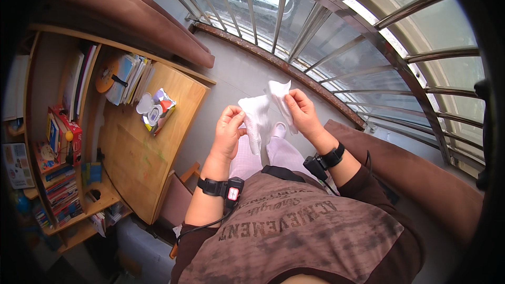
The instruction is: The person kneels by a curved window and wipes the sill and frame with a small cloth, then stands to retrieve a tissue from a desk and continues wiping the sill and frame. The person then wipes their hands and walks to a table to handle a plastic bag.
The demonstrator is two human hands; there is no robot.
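A white wet wipe (255,116) hangs in front of my body, its upper left corner pinched between the thumb and fingers of my left hand (227,132). My right hand (302,110) grips a folded white wipe (281,98) by its upper right edge. The two white pieces meet near the middle; whether they are one sheet or two I cannot tell. On the wooden desk (185,94) to my left lies a wet wipe pack (159,112) with its round plastic lid flipped up.
Books and papers (130,81) fill the wooden shelf unit (33,86) on the left. A window with metal bars (284,19) curves ahead and right, above a stone sill (252,49). Brown curtains (138,12) hang at both sides. A chair (175,205) stands by the desk.
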